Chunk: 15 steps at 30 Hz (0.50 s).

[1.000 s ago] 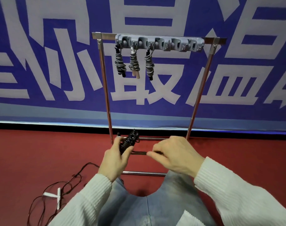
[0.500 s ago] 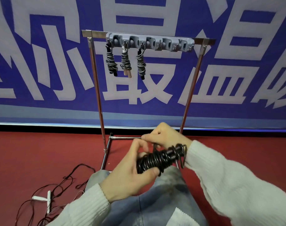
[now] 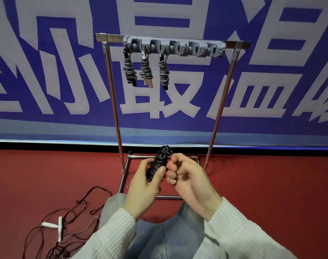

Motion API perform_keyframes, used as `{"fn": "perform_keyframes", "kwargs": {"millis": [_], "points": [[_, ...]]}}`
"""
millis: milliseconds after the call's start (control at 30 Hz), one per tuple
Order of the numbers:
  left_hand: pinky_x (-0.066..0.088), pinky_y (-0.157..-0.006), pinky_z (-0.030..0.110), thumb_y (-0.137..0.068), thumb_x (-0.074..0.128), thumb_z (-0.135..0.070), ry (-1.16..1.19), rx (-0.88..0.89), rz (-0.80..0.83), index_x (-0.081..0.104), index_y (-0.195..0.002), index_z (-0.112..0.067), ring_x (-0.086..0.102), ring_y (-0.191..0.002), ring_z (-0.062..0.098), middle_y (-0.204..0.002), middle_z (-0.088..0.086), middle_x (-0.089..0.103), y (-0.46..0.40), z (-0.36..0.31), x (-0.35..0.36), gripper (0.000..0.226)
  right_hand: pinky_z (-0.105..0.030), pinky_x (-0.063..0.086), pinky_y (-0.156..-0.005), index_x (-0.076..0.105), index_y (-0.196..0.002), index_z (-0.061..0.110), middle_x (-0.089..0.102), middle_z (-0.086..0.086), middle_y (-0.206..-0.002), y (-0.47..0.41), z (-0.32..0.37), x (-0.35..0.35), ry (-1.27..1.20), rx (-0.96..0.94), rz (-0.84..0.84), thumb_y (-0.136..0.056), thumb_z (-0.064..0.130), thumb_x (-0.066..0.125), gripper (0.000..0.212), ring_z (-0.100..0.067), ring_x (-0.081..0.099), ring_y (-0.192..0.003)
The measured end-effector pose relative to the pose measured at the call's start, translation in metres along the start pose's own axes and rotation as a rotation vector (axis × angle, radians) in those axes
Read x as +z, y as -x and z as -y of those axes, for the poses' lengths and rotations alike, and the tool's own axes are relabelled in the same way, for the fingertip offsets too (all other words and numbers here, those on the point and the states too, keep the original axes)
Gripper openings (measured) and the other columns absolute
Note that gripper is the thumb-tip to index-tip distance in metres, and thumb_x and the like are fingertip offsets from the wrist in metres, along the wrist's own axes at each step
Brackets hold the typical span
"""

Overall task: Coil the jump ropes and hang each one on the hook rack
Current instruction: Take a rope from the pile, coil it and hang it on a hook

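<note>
The left hand (image 3: 142, 186) grips a black rope bundle (image 3: 158, 166) around its middle, with the thumb pressed on the front of the coils. The right hand (image 3: 187, 176) is curled tight just beside the top of the bundle, and it looks like it pinches the end of the rope there, but the fingers hide that part, so I cannot be sure. The bundle is held up in the air, low in front of the metal stand (image 3: 114, 101), and over the person's knees. The rope looks thin, soft and bendy, and it is likely light. The coils could slip loose and spring open, so it is best to hold the bundle around the middle, squeezing the loops together, and to keep a loop free at the top for hanging. Up on the stand is a gray hook rack (image 3: 195, 48). Three wrapped ropes (image 3: 146, 69) already hang from the hooks on its left side, and the hooks on the right side are free. One more rope (image 3: 66, 215) with white handles lies loose and tangled on the red floor (image 3: 271, 184) to the left. Behind the stand is a blue banner (image 3: 271, 90) with very big white Chinese letters. One whole letter reads "最"; the others are cut off.
</note>
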<state>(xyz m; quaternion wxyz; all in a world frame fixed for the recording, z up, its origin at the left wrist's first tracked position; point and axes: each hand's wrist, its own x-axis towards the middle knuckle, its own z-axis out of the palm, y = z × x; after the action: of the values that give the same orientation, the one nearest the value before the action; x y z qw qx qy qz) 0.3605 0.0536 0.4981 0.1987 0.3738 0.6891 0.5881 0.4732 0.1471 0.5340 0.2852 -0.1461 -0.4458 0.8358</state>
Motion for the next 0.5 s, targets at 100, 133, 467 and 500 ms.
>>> {"fn": "perform_keyframes", "kwargs": {"millis": [100,133,467,500], "points": [[0.052,-0.055,0.030,-0.098,0.062,-0.030,0.320,-0.161,0.004,0.057,-0.120,-0.015,0.065,-0.073,0.016,-0.095,0.010,0.070,0.008,-0.005,0.000,0.027,-0.022,0.039,-0.057,0.054,-0.088,0.009,0.052,-0.004,-0.080,0.003,-0.003,0.000,0.090,-0.007,0.054,-0.081,-0.009,0.047,0.020,-0.013,0.048,-0.066],[0.052,-0.056,0.029,-0.096,0.062,-0.031,0.406,-0.195,0.011,0.055,-0.123,-0.014,0.064,-0.074,0.018,-0.095,0.011,0.068,0.010,-0.008,-0.001,0.033,-0.021,0.044,-0.059,0.058,-0.092,0.007,0.055,-0.005,-0.084,0.004,-0.003,0.002,0.142,-0.037,0.052,-0.091,-0.011,0.046,0.022,-0.012,0.052,-0.069],[0.043,-0.050,0.032,-0.103,0.046,-0.008,0.626,-0.108,-0.003,0.052,-0.113,-0.030,0.059,-0.068,0.027,-0.102,0.017,0.061,0.006,-0.019,-0.005,0.025,-0.020,0.050,-0.063,0.069,-0.106,0.011,0.079,-0.006,-0.099,0.001,0.000,0.013,0.439,-0.342,-0.104,-0.096,-0.006,0.060,0.021,-0.012,0.066,-0.069],[0.044,-0.051,0.033,-0.105,0.047,-0.010,0.616,-0.084,-0.015,0.051,-0.114,-0.031,0.060,-0.069,0.025,-0.101,0.014,0.062,0.006,-0.020,-0.004,0.023,-0.020,0.052,-0.069,0.073,-0.105,0.014,0.080,-0.003,-0.098,0.000,-0.002,0.013,0.482,-0.371,-0.110,-0.095,-0.005,0.063,0.023,-0.013,0.069,-0.076]]}}
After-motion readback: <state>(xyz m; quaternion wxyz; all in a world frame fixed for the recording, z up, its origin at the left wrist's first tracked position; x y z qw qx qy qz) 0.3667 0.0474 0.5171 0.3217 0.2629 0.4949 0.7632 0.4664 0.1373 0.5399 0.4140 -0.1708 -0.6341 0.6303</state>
